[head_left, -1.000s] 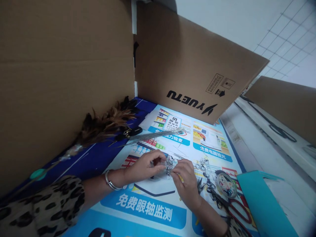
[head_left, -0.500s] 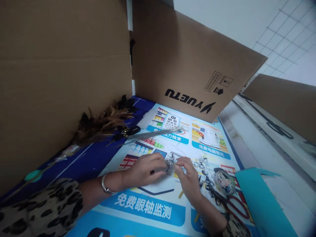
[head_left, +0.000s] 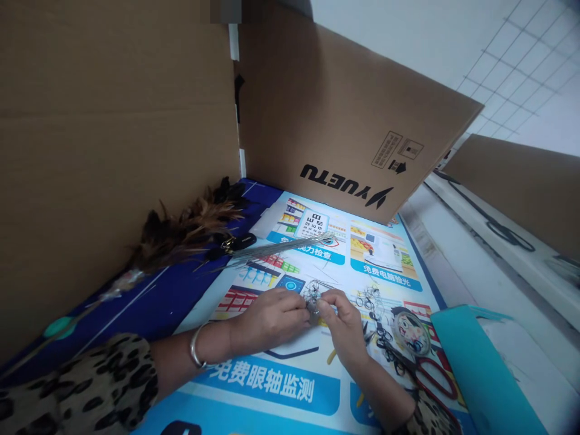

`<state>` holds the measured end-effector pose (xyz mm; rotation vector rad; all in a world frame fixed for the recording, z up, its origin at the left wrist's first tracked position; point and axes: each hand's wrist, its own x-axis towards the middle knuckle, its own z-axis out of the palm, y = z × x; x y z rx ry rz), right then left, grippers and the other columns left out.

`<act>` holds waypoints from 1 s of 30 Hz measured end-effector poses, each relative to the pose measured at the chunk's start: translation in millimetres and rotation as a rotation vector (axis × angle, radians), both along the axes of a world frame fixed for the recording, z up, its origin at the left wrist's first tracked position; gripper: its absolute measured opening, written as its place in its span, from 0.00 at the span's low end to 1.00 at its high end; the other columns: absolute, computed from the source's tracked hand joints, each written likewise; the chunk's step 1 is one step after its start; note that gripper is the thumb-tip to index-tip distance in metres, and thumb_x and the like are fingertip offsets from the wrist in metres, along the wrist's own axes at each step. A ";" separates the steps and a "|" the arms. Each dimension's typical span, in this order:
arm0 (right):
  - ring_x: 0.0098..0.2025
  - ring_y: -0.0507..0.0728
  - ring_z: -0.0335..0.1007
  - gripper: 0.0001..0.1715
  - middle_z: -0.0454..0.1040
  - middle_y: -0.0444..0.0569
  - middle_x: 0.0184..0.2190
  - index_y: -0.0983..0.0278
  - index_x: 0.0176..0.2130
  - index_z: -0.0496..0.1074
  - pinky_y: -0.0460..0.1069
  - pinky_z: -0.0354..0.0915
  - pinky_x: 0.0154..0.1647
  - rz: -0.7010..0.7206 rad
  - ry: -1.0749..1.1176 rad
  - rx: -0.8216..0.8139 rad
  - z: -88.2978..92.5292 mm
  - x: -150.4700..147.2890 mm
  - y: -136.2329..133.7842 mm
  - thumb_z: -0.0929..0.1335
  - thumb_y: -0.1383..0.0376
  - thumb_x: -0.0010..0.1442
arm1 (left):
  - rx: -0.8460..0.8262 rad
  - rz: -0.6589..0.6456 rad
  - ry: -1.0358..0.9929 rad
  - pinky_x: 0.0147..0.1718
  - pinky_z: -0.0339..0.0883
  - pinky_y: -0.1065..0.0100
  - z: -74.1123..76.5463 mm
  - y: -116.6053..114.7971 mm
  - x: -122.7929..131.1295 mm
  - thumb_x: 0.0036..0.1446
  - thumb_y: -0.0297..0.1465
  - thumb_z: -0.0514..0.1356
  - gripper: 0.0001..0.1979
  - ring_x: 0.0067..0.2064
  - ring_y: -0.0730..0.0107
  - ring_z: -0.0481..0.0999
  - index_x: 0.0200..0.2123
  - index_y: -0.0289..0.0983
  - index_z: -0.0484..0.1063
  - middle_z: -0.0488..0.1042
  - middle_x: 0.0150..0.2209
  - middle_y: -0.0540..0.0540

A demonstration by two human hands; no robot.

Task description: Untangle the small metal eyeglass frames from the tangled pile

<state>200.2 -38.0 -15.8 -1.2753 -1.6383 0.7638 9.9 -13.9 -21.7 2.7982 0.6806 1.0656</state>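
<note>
We list one looped wire piece, pinched by the left hand, rolled further knuckles-up since a second ago, and the right hand, over a Chinese-lettered poster, a YUETU-marked cardboard panel standing behind.

Walled off at left and far side by brown cardboard panels, rising above a blue-covered table. Lit dimly, with a cool cast. Opening at upper right onto a pale gridded surface, possibly tiled floor.
</note>
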 end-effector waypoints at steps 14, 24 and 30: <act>0.38 0.55 0.63 0.10 0.67 0.46 0.32 0.63 0.30 0.67 0.48 0.60 0.40 0.006 0.018 -0.045 -1.2 1.2 0.8 0.63 0.61 0.60 | -0.788 0.119 -0.433 0.30 0.63 0.71 2.0 9.0 -0.5 0.56 0.28 0.54 0.07 0.30 0.72 0.68 0.29 0.34 0.71 0.70 0.26 0.49; 0.39 0.55 0.64 0.08 0.67 0.47 0.33 0.63 0.31 0.69 0.50 0.59 0.43 0.079 0.000 0.012 -1.9 -0.3 2.3 0.63 0.64 0.60 | -0.871 0.014 -0.429 0.33 0.62 0.71 -1.8 10.7 -2.2 0.56 0.28 0.54 0.06 0.32 0.72 0.68 0.30 0.35 0.70 0.69 0.29 0.49; 0.40 0.56 0.64 0.06 0.67 0.47 0.33 0.62 0.31 0.69 0.52 0.59 0.44 0.125 -0.034 0.075 -1.1 -2.4 0.8 0.63 0.66 0.59 | -0.852 -0.006 -0.410 0.32 0.60 0.72 2.6 10.4 -1.8 0.55 0.26 0.54 0.06 0.31 0.73 0.67 0.27 0.35 0.69 0.68 0.27 0.50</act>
